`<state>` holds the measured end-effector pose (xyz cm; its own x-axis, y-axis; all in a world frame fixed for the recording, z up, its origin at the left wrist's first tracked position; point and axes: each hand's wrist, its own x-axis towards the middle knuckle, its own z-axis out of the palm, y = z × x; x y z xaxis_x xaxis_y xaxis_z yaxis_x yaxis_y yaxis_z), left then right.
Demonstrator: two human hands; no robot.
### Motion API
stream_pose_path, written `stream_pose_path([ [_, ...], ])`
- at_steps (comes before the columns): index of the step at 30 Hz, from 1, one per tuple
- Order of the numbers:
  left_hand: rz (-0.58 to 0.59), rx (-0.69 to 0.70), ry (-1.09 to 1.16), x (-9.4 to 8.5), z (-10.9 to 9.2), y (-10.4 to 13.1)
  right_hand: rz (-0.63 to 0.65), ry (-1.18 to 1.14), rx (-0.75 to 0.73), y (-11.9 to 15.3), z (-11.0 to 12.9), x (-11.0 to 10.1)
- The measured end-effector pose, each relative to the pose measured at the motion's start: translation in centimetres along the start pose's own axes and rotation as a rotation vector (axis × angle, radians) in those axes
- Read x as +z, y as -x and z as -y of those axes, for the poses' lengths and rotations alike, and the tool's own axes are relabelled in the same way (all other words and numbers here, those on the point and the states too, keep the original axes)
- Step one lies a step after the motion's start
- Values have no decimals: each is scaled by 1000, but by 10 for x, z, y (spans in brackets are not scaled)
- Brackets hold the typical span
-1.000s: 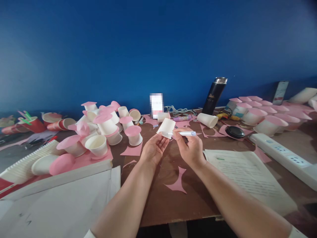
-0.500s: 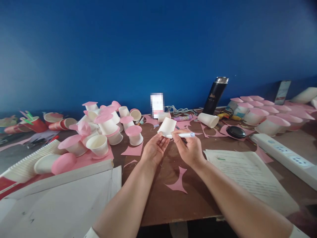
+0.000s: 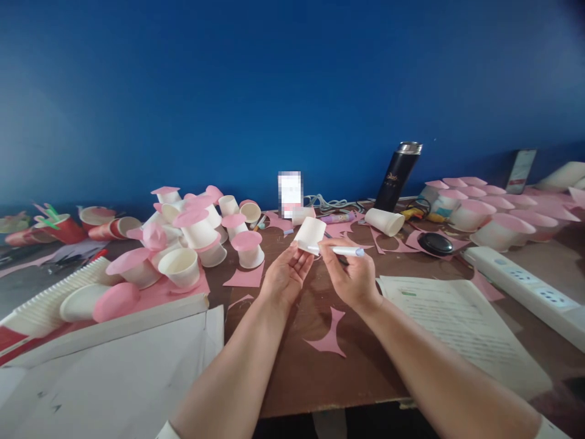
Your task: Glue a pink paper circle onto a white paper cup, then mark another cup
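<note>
Over the middle of the brown table [image 3: 292, 372], a white paper cup [image 3: 311, 233] is tilted in the fingers of my left hand [image 3: 287, 274]. My right hand [image 3: 351, 274] grips a white marker [image 3: 343, 250] that lies nearly level, its tip pointing left against or very near the lower side of the cup. Whether it leaves a mark there is too small to tell. A curved scrap of pink paper [image 3: 329, 338] lies on the table below my hands.
Left are many white cups with pink paper tops [image 3: 247, 241], a stack of cups [image 3: 82, 286] and a white box [image 3: 119, 366]. Right are a black flask [image 3: 398, 177], a lying cup [image 3: 384, 222], a black round object [image 3: 436, 244], printed sheets [image 3: 457, 323] and a power strip [image 3: 530, 286].
The marker and my right hand have shifted slightly to the right and down. The cup has turned a little in my left hand.
</note>
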<state>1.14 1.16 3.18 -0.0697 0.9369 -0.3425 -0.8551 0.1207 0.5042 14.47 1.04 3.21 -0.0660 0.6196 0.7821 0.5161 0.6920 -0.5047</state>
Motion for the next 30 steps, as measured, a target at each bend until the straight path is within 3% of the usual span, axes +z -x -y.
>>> stream_pose_path([
  [4,-6,0,-19,0,0,0,-7,19,-47,-1,-1,0],
  [18,3,24,-18,-1,1,-1,34,4,18,-1,-1,-1],
  [24,0,25,-15,-2,0,-2,-56,79,27,-1,-4,0],
  [30,-1,23,-15,-2,-1,-1,-51,68,31,-1,-4,0],
])
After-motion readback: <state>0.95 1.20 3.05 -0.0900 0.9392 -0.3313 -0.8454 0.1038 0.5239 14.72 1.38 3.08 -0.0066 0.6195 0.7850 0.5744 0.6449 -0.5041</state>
